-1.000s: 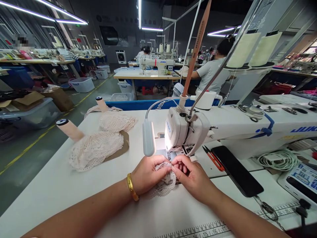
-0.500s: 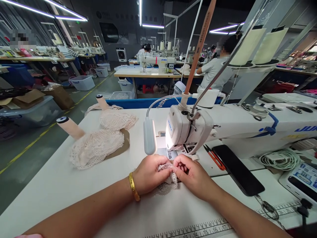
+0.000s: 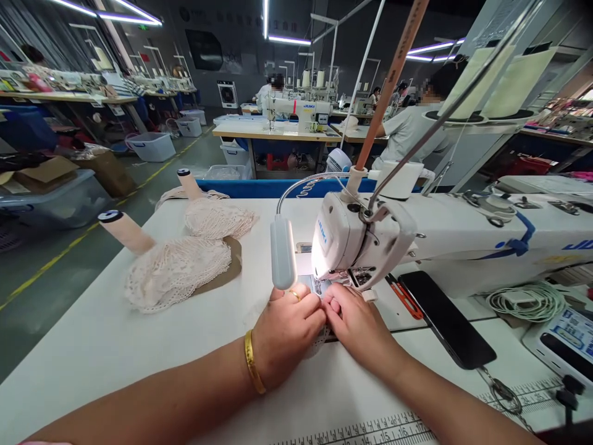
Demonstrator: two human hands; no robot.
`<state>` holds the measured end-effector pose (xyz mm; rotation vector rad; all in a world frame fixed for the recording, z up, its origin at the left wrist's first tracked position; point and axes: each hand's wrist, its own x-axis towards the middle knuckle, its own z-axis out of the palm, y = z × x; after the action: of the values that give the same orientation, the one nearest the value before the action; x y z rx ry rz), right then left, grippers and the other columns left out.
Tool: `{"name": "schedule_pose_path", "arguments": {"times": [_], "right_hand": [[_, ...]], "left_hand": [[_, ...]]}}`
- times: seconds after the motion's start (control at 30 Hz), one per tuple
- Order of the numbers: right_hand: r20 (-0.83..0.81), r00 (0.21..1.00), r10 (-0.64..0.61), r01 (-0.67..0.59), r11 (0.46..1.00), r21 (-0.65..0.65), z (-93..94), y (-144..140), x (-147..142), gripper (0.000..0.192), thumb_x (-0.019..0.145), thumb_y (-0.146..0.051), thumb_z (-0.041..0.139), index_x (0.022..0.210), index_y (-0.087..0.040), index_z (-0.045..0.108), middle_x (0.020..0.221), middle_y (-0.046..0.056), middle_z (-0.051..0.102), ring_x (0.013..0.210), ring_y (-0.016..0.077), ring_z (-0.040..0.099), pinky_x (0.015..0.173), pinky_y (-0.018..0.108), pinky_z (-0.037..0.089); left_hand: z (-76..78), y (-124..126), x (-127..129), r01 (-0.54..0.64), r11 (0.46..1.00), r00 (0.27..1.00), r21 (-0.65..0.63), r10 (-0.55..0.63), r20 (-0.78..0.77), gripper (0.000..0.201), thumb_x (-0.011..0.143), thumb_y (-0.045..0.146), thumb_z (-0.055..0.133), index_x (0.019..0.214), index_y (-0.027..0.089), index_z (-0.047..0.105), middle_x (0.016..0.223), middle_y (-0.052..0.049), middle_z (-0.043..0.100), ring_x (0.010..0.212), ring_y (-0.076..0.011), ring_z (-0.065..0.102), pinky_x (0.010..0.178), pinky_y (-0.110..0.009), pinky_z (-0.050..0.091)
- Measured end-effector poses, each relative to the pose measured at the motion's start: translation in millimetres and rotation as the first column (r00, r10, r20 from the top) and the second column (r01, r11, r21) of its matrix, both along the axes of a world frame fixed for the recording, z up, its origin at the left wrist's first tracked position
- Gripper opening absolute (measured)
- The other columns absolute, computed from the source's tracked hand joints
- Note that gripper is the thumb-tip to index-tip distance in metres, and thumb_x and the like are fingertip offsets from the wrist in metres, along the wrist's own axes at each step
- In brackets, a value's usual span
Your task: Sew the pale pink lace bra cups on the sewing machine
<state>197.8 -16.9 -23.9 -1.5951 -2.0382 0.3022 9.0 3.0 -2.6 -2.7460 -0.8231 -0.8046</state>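
My left hand (image 3: 288, 330), with a gold bangle and a ring, is closed in front of the sewing machine (image 3: 345, 238). Beside it my right hand (image 3: 356, 321) is closed too, its fingertips meeting the left hand's. Both grip a piece of light lace fabric (image 3: 319, 342), mostly covered by the hands; a scalloped edge shows below them. The lit needle area and presser foot (image 3: 317, 285) lie just beyond my fingertips. A small grey lamp (image 3: 282, 252) on a bent metal neck hangs over the left fingers.
Left on the table lie lace pieces (image 3: 178, 272) and two thread cones (image 3: 126, 232). To the right are orange-handled thread snips (image 3: 407, 300), a black phone (image 3: 447, 318) and a coiled cable (image 3: 525, 301). A printed ruler (image 3: 386, 428) runs along the front. Co-workers sit at machines behind.
My left hand has turned over, knuckles up, and its fingers have closed in toward the needle area. The lace is now more covered. The camera view has shifted slightly.
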Motion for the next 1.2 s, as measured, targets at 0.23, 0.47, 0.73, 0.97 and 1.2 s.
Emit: {"name": "schedule_pose_path", "arguments": {"times": [0.23,0.47,0.73,0.97,1.2], "right_hand": [[-0.044,0.997,0.056,-0.055,0.998,0.022,4.8,-2,7,0.014,0.103,-0.026,0.052,0.091,-0.025,0.059,0.083,0.002,0.070,0.076,0.0215,0.064,0.064,0.030,0.046],[-0.018,0.978,0.209,-0.208,0.977,0.034,3.6,-6,18,0.024,0.104,-0.017,0.047,0.099,-0.025,0.069,0.096,0.004,0.070,0.077,0.0200,0.064,0.068,0.031,0.048],[0.096,0.979,0.182,-0.195,0.969,0.153,2.6,-5,17,0.029,0.104,-0.014,0.045,0.107,-0.024,0.072,0.097,0.005,0.072,0.065,0.0174,0.061,0.060,0.030,0.046],[0.152,0.979,0.139,-0.170,0.962,0.213,-3.5,-3,17,0.032,0.101,-0.012,0.044,0.110,-0.023,0.073,0.099,0.007,0.074,0.068,0.0191,0.064,0.057,0.030,0.047],[0.176,0.980,0.091,-0.130,0.965,0.226,-8.3,-3,17,0.031,0.102,-0.017,0.044,0.109,-0.024,0.073,0.109,0.010,0.074,0.083,0.0239,0.070,0.064,0.032,0.053]], "left_hand": [[-7.7,6,-5,0.089,0.987,0.995,-0.136,-0.083,0.052,0.025,0.101,0.011,0.049,0.089,0.018,0.070,0.080,-0.001,0.067,0.071,-0.0174,0.055,0.075,-0.036,0.040],[-7.4,4,-6,0.067,0.984,0.996,-0.162,-0.056,0.072,0.023,0.101,0.014,0.051,0.090,0.019,0.071,0.094,-0.004,0.073,0.078,-0.0181,0.063,0.082,-0.040,0.041],[-5.3,5,-9,0.043,0.984,0.999,-0.170,-0.037,0.040,0.018,0.099,0.015,0.053,0.096,0.019,0.071,0.099,-0.006,0.074,0.086,-0.0211,0.068,0.084,-0.042,0.041],[-6.6,9,-10,0.036,0.977,0.999,-0.212,-0.031,0.027,0.018,0.099,0.014,0.053,0.093,0.018,0.069,0.102,-0.008,0.073,0.095,-0.0228,0.069,0.085,-0.041,0.041],[-7.4,11,-10,0.010,0.975,1.000,-0.223,-0.012,-0.005,0.019,0.097,0.014,0.052,0.091,0.018,0.069,0.099,-0.007,0.073,0.084,-0.0208,0.066,0.082,-0.040,0.039]]}}
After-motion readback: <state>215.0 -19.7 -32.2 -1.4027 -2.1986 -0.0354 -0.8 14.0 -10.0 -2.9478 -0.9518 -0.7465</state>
